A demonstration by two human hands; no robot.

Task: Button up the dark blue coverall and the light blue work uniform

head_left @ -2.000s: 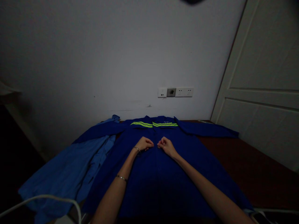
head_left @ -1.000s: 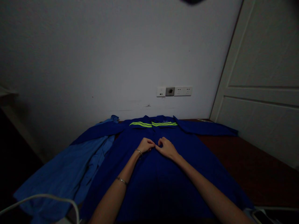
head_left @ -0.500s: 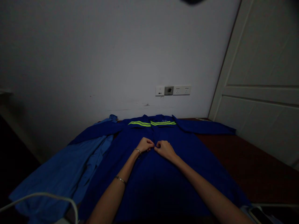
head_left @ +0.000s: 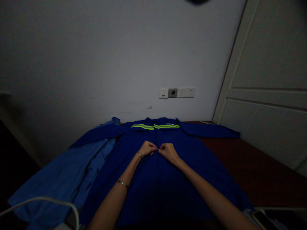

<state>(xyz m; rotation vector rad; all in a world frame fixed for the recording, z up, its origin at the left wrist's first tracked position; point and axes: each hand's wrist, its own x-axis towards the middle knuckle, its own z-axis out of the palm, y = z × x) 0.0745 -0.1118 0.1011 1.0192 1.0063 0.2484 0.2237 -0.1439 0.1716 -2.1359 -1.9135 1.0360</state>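
Note:
A dark blue work jacket (head_left: 192, 166) with yellow-green and grey reflective stripes across the chest lies spread flat, front side up, sleeves out to both sides. At its front opening, below the stripes, my left hand (head_left: 147, 148) pinches the jacket's front edge. Close against it, my right hand (head_left: 169, 151) pinches the other side of the same opening. The fingertips of both hands nearly meet. Any button or fastener between them is too small to make out. Two thin bracelets circle my left wrist and forearm.
A lighter blue garment (head_left: 55, 179) lies to the left, partly under the jacket's sleeve. A white cable (head_left: 43, 198) curves at lower left. The reddish-brown tabletop (head_left: 240, 166) shows at right, with a phone-like object (head_left: 262, 219) near its front. Behind stands a wall with sockets (head_left: 185, 92).
Both hands stay at the front opening, and the fingertips of my right hand have closed in slightly toward my left. The camera view has shifted a little.

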